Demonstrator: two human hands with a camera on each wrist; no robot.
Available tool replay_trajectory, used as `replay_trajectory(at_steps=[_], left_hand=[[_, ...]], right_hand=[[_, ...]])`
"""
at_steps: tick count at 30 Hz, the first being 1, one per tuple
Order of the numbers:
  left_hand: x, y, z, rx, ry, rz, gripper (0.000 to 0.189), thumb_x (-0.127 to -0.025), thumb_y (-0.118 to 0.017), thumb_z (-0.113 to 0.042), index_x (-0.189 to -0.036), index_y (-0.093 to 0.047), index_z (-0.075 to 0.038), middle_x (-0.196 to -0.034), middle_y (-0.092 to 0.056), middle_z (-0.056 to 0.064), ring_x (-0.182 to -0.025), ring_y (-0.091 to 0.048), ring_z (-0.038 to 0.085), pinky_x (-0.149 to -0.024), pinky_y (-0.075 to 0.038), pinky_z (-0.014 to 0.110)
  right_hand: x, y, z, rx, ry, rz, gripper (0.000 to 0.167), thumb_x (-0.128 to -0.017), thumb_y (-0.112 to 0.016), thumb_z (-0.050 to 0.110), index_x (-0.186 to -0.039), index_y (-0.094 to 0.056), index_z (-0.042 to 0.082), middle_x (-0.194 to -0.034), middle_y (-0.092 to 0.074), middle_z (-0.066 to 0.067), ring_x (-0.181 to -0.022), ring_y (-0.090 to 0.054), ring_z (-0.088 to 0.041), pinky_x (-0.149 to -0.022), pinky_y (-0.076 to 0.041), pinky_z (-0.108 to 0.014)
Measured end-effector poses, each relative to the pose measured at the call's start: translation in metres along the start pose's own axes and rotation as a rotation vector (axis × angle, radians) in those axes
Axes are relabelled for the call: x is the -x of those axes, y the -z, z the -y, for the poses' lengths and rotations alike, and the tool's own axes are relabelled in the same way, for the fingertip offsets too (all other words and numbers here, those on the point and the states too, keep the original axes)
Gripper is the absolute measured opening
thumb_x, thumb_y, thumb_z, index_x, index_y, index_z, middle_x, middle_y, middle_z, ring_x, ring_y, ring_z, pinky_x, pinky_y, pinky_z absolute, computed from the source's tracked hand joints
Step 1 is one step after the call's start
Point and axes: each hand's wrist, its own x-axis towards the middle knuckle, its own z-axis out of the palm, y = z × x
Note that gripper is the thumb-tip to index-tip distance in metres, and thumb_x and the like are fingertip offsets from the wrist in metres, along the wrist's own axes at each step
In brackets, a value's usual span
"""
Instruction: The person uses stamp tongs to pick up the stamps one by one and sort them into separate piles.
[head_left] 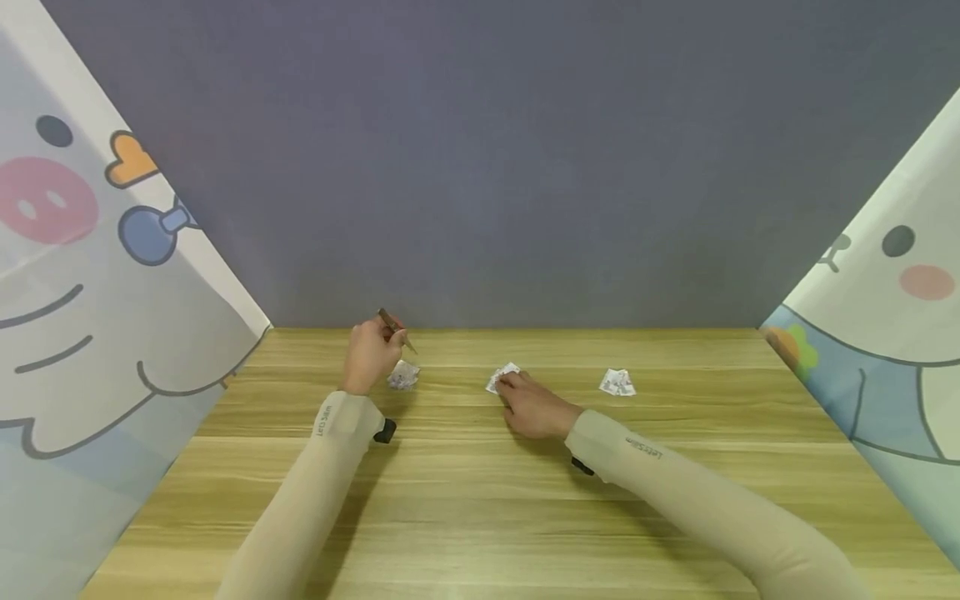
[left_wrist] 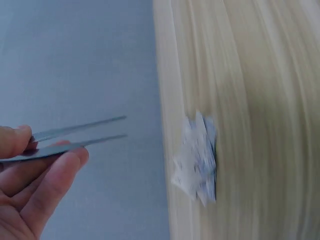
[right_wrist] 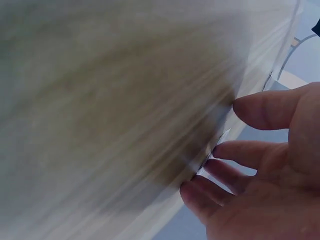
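Observation:
Between thumb and fingers, my left hand (head_left: 370, 353) pinches a pair of metal tweezers (left_wrist: 75, 140), whose two tips stand apart with nothing between them. Just beside that hand lies a small pile of printed white paper pieces (head_left: 403, 375), overlapping one another in the left wrist view. My right hand (head_left: 536, 407) rests its fingertips at a second paper pile (head_left: 502, 377) in the middle, partly covering it. Its fingers are spread and only slightly bent in the right wrist view, where little of the paper shows.
A third group of paper pieces (head_left: 617, 382) lies to the right on the wooden table (head_left: 480, 517). Behind the table's far edge rises a grey wall (head_left: 480, 167). Cartoon-printed panels flank it on the left (head_left: 67, 333) and on the right (head_left: 892, 333).

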Motion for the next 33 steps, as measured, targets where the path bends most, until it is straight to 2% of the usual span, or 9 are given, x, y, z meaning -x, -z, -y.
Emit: replay_trajectory(at_steps=[7, 13, 16, 20, 26, 33], left_hand=[[-0.005, -0.017, -0.015, 0.024, 0.002, 0.035, 0.013, -0.094, -0.059, -0.01, -0.099, -0.065, 0.0, -0.082, -0.068, 0.01, -0.058, -0.058, 0.016, -0.052, -0.046, 0.032], [-0.006, -0.039, -0.027, 0.127, 0.021, 0.145, 0.013, -0.096, -0.057, -0.01, -0.1, -0.063, 0.0, -0.084, -0.068, 0.014, -0.062, -0.065, 0.024, -0.048, -0.049, 0.03], [-0.007, -0.051, -0.033, 0.161, 0.034, 0.177, 0.013, -0.097, -0.056, -0.011, -0.099, -0.064, -0.001, -0.085, -0.068, 0.014, -0.066, -0.066, 0.023, -0.048, -0.05, 0.029], [-0.008, -0.067, -0.039, 0.179, 0.032, 0.19, 0.012, -0.096, -0.057, -0.01, -0.097, -0.065, -0.001, -0.082, -0.068, 0.008, -0.068, -0.066, 0.018, -0.053, -0.053, 0.027], [-0.008, -0.081, -0.045, 0.195, 0.049, 0.208, 0.008, -0.095, -0.059, -0.01, -0.095, -0.065, -0.004, -0.08, -0.068, 0.003, -0.075, -0.067, 0.019, -0.06, -0.054, 0.029], [-0.007, -0.09, -0.046, 0.181, 0.049, 0.177, 0.01, -0.094, -0.06, -0.01, -0.095, -0.067, -0.003, -0.077, -0.069, 0.003, -0.065, -0.064, 0.014, -0.053, -0.049, 0.028]], right_hand=[[0.003, 0.0, -0.007, 0.0, 0.001, 0.022, 0.043, -0.101, -0.042, 0.014, -0.143, -0.039, 0.002, -0.149, -0.032, -0.009, -0.137, -0.027, -0.025, -0.11, -0.025, -0.037], [0.007, -0.001, -0.012, -0.029, 0.118, -0.002, 0.034, -0.1, -0.04, 0.004, -0.132, -0.051, 0.002, -0.144, -0.04, -0.007, -0.133, -0.035, -0.024, -0.109, -0.029, -0.035], [0.007, 0.0, -0.012, -0.042, 0.154, 0.001, 0.033, -0.099, -0.039, 0.0, -0.129, -0.054, 0.002, -0.142, -0.042, -0.007, -0.132, -0.036, -0.025, -0.108, -0.03, -0.036], [0.007, 0.0, -0.011, -0.063, 0.16, 0.006, 0.032, -0.098, -0.038, -0.001, -0.126, -0.054, 0.003, -0.141, -0.042, -0.008, -0.132, -0.036, -0.025, -0.108, -0.03, -0.036], [0.007, 0.0, -0.012, -0.055, 0.148, 0.02, 0.033, -0.1, -0.038, 0.001, -0.129, -0.052, 0.004, -0.142, -0.04, -0.005, -0.134, -0.034, -0.023, -0.109, -0.029, -0.034], [0.006, -0.001, -0.014, -0.058, 0.135, 0.021, 0.033, -0.099, -0.04, 0.001, -0.131, -0.051, 0.004, -0.144, -0.038, -0.005, -0.134, -0.034, -0.024, -0.108, -0.029, -0.035]])
